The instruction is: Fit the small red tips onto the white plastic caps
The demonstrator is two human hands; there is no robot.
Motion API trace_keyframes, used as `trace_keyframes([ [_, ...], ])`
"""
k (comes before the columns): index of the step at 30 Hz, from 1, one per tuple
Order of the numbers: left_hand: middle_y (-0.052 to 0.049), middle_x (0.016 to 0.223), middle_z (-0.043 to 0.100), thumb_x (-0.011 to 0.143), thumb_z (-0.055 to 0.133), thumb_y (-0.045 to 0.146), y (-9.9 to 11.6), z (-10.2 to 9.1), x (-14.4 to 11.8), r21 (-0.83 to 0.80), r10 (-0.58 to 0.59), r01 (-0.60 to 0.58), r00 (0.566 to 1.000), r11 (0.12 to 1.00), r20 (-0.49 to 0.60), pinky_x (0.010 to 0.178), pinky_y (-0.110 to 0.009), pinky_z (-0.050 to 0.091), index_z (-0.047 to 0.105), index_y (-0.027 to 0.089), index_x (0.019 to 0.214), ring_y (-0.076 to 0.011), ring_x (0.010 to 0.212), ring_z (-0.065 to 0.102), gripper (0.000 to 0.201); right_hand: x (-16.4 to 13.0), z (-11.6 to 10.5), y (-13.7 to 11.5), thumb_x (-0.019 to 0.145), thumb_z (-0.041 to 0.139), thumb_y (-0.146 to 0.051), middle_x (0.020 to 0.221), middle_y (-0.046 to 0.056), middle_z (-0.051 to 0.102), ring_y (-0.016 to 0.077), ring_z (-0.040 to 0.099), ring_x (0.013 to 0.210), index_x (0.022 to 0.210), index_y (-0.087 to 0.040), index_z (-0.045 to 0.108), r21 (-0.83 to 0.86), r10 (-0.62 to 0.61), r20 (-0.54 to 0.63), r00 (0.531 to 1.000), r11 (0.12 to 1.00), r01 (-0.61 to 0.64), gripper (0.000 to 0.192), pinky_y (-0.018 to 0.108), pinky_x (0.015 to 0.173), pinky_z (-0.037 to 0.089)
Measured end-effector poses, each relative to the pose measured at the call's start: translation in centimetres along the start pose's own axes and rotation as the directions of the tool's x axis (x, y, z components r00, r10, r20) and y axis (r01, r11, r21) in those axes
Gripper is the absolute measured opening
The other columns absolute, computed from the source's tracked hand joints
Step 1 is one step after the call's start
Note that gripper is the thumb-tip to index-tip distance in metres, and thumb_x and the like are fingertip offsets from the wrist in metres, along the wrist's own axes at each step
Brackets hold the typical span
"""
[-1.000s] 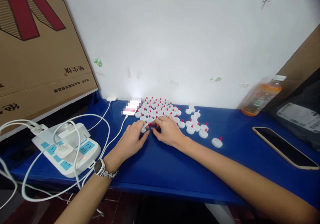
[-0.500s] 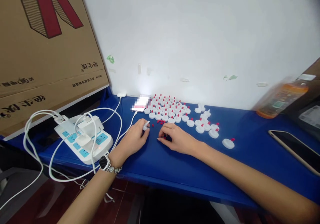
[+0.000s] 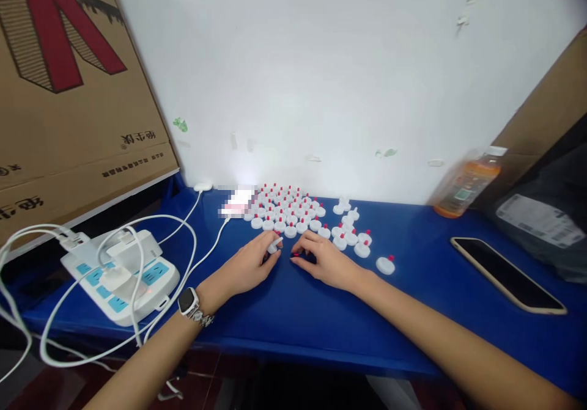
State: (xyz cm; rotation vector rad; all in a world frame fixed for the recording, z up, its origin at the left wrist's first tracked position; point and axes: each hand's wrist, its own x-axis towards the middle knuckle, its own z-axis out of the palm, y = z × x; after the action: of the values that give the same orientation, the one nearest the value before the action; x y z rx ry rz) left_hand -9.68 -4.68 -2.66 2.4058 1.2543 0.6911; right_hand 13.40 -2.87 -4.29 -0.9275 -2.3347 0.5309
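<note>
Behind the desk's (image 3: 293,318) front edge, the left hand (image 3: 250,266) pinches a white cap (image 3: 274,247), spout (image 3: 279,241) slanting toward the right hand (image 3: 326,258), whose grasp is unclear.

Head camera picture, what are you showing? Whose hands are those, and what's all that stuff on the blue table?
There's no robot, just one person. The camera sits on their head, looking forward and down. The left hand holds a white piece with no red cap showing. The right hand has its fingertips by a small red cap; whether it's gripped is hard to see. On the blue table are many white pieces, mostly red-capped, plus a power strip, white cables, a phone and a bottle of orange liquid.
</note>
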Motion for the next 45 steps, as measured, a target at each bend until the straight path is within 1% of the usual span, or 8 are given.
trace_keyframes([
  [9,-0.004,0.095,0.058,0.099,0.042,0.029,0.4,1.1,5.2,0.027,0.154,-0.154,0.988,0.988,0.003,0.072,-0.032,0.045,0.048,0.021,0.095,-0.0187,0.083,0.056,0.011,0.0,-0.8,0.4,0.091,0.058,-0.02,0.091,0.003,0.065,0.0151,0.059,0.08,0.088,-0.02,0.064,0.089,0.063,-0.124,0.99,0.995,-0.052,0.006,0.028,0.072,0.046],
  [15,-0.006,0.1,0.065,0.102,0.04,0.039,1.1,2.8,4.6,-0.131,0.059,-0.061,0.998,0.989,-0.015,0.073,-0.034,0.05,0.043,0.021,0.129,-0.019,0.077,0.063,0.033,1.1,-1.5,0.1,0.089,0.064,-0.039,0.074,0.001,0.069,0.0147,0.062,0.067,0.098,-0.018,0.065,0.591,0.38,-0.338,0.861,0.797,-0.12,0.023,0.028,0.066,0.048],
  [17,-0.011,0.118,0.065,0.103,0.039,0.04,1.4,3.3,3.9,-0.149,0.065,-0.064,0.998,0.987,0.003,0.085,-0.039,0.052,0.029,0.021,0.146,-0.0228,0.092,0.067,0.048,1.4,-1.2,-0.2,0.085,0.069,-0.043,0.077,0.002,0.07,0.0146,0.062,0.066,0.097,-0.017,0.068,0.662,0.423,-0.356,0.833,0.744,-0.095,0.029,0.028,0.066,0.049],
  [20,-0.018,0.149,0.047,0.103,0.039,0.04,1.7,3.7,3.5,-0.123,0.08,-0.08,0.997,0.989,-0.008,0.106,-0.047,0.045,0.017,0.021,0.155,-0.0294,0.126,0.058,0.06,1.5,-0.7,-0.5,0.082,0.072,-0.043,0.077,0.003,0.07,0.0139,0.061,0.066,0.085,-0.017,0.07,0.671,0.434,-0.371,0.821,0.736,-0.086,0.027,0.027,0.063,0.048],
  [26,-0.015,0.155,0.042,0.103,0.038,0.037,2.1,3.7,3.7,-0.143,0.149,-0.148,0.989,0.979,-0.003,0.11,-0.046,0.045,0.023,0.022,0.154,-0.0275,0.136,0.05,0.055,1.3,-0.3,-0.6,0.079,0.076,-0.039,0.071,0.0,0.064,0.0116,0.056,0.062,0.079,-0.018,0.064,0.713,0.398,-0.373,0.838,0.701,-0.016,0.025,0.025,0.059,0.044],
  [33,-0.017,0.163,0.028,0.103,0.038,0.041,1.6,3.9,3.4,-0.061,0.127,-0.127,0.992,0.99,0.005,0.116,-0.049,0.038,0.006,0.02,0.16,-0.029,0.145,0.04,0.069,1.4,-0.4,-0.6,0.073,0.079,-0.036,0.071,-0.002,0.062,0.0125,0.058,0.065,0.079,-0.019,0.06,0.773,0.436,-0.359,0.825,0.634,0.001,0.026,0.026,0.064,0.046],
  [40,-0.018,0.156,0.04,0.103,0.039,0.04,1.6,3.8,3.2,-0.068,0.114,-0.113,0.993,0.991,0.01,0.109,-0.049,0.045,0.001,0.022,0.161,-0.031,0.137,0.05,0.071,1.0,-0.2,-0.6,0.08,0.074,-0.033,0.065,-0.004,0.054,0.0106,0.047,0.059,0.071,-0.019,0.056,0.618,0.344,-0.404,0.848,0.786,-0.024,0.024,0.026,0.058,0.037],
  [45,-0.018,0.156,0.039,0.103,0.04,0.038,1.8,3.5,3.0,-0.088,0.148,-0.148,0.989,0.985,-0.004,0.11,-0.049,0.044,-0.01,0.022,0.16,-0.0294,0.137,0.05,0.078,1.1,-0.5,-0.7,0.074,0.079,-0.043,0.068,-0.001,0.061,0.0134,0.058,0.063,0.069,-0.02,0.055,0.754,0.337,-0.279,0.899,0.657,-0.013,0.034,0.028,0.063,0.045],
])
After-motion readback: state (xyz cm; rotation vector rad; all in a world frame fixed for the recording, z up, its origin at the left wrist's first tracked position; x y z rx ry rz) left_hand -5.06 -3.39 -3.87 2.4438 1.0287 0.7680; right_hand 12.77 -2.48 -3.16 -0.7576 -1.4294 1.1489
